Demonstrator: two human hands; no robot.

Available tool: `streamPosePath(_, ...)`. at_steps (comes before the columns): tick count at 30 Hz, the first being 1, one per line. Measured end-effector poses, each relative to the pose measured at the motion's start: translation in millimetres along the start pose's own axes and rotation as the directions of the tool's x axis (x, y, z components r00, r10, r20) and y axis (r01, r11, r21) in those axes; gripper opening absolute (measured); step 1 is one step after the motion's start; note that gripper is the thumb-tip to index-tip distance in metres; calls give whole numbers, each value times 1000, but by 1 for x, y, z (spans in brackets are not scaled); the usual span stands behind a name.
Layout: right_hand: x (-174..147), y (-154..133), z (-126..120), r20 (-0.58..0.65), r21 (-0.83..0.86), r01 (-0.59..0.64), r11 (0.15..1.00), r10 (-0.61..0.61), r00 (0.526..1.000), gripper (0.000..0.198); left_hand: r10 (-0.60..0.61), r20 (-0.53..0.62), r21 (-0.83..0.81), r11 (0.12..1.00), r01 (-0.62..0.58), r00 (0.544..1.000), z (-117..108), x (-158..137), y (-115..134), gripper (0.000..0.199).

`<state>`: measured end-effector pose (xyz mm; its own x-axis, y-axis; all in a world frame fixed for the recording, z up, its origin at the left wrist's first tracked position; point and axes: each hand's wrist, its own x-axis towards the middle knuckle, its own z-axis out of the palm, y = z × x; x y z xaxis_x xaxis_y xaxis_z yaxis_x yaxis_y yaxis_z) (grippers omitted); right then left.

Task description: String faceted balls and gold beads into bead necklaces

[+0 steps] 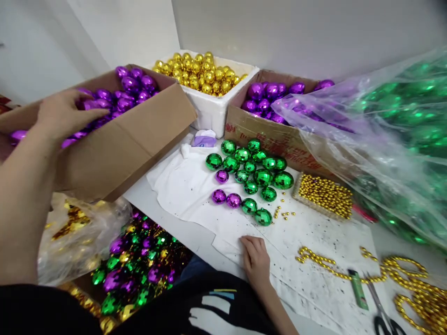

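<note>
My left hand (66,111) reaches into the cardboard box (139,135) at the left, its thumb and fingers apart over the shiny purple balls (131,84). Part of its grasp is hidden among the balls. My right hand (256,256) rests on the white cloth (188,200) at the near table edge, fingers curled in, with nothing visible in them. Beyond it lie faceted green balls (263,177) in loose rows. A few purple balls (233,200) sit at the left side of that group.
Behind stand a white foam box (213,109) of gold balls and another carton (272,142) of purple balls. Clear plastic (349,111) covers green balls at right. Nearby are a bead tray (324,195), gold bead strings (419,298), a green lighter (358,288) and scissors (382,311).
</note>
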<state>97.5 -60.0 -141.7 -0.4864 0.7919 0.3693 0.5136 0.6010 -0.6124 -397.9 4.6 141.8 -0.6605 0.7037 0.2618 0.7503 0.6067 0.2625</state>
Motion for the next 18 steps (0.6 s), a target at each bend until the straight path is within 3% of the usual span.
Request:
streamPosePath(3, 0, 2, 2, -12, -10, 3, 1000, -4, 1000, 31, 248, -159, 21, 968, -248, 956, 12, -16, 56, 67)
streamPosePath(5, 0, 3, 3, -26, -18, 9, 1000, -10, 1000, 32, 480, -15, -144, 867, -477, 877, 41, -41, 98, 57)
streamPosePath(7, 0, 3, 3, -32, -20, 13, 1000, -13, 999, 34, 714, 191, -300, 696, -653, 673, 83, -71, 138, 51)
streamPosePath(9, -1, 2, 3, -34, -17, 15, 1000, -15, 999, 35, 838, 258, -395, 546, -739, 481, 129, -97, 168, 49)
streamPosePath(11, -1, 1, 1, -34, -6, 18, 1000, -18, 999, 37, 880, 261, -386, 471, -793, 396, 169, -117, 189, 46)
streamPosePath(12, -1, 2, 0, -36, 0, 21, 1000, -21, 999, 38, 890, 259, -369, 450, -813, 375, 184, -123, 195, 46)
streamPosePath(14, -2, 4, -1, -37, 14, 31, 999, -30, 999, 42, 892, 244, -342, 445, -827, 379, 204, -131, 201, 51)
streamPosePath(18, -6, 15, 3, -57, 32, 89, 996, -87, 995, 46, 900, 175, -390, 435, -812, 398, 213, -117, 203, 62)
